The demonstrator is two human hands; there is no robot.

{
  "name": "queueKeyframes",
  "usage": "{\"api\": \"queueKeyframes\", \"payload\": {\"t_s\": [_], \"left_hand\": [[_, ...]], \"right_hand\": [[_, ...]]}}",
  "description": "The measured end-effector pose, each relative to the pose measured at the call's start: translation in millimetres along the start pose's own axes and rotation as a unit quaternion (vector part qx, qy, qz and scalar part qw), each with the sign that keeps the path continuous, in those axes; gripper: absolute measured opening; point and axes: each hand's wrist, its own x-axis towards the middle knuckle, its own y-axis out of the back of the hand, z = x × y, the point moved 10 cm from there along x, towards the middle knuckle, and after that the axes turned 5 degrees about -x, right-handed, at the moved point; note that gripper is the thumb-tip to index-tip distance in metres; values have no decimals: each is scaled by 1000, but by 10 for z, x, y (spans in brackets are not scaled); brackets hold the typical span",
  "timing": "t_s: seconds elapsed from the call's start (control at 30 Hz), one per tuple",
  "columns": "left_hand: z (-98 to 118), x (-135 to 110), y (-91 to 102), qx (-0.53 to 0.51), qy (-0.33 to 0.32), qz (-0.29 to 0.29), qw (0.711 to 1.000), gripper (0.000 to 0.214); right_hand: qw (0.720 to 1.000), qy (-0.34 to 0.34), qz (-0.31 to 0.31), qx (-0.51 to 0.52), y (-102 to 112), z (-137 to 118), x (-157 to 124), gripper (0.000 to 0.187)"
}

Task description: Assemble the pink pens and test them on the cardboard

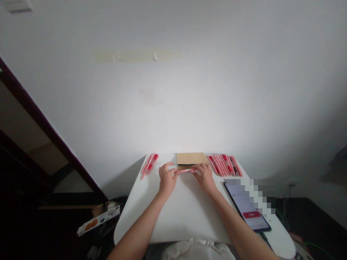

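Observation:
Both my hands hold one pink pen [185, 170] level above the white table [179, 213], just in front of a small brown cardboard box [191, 159]. My left hand [167, 179] pinches the pen's left end with closed fingers. My right hand [204, 176] grips its right end the same way. A few pink and red pens [149, 165] lie in a small group at the table's far left. A row of several more pink and red pens [225, 165] lies at the far right, beside the box.
A phone [246, 209] with a lit screen lies on the table's right side by my right forearm. A white wall rises straight behind the table. A printed carton [98, 218] sits low on the dark floor to the left.

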Motion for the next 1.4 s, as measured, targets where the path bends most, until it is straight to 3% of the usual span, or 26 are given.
{"api": "queueKeyframes", "payload": {"t_s": [0.3,0.63,0.97,1.4], "left_hand": [[-37,13,-11,-13,13,-4,1000,6],[100,14,76,16,-9,1,1000,5],[-81,35,81,-17,37,28,999,10],[-64,18,56,-11,24,22,999,5]], "right_hand": [[1000,4,-13,-16,-13,-44,-11,17],[999,9,-18,-45,-39,-24,-21,19],[1000,-12,24,-4,34,73,10,19],[1000,-16,26,4,39,83,16,19]]}}
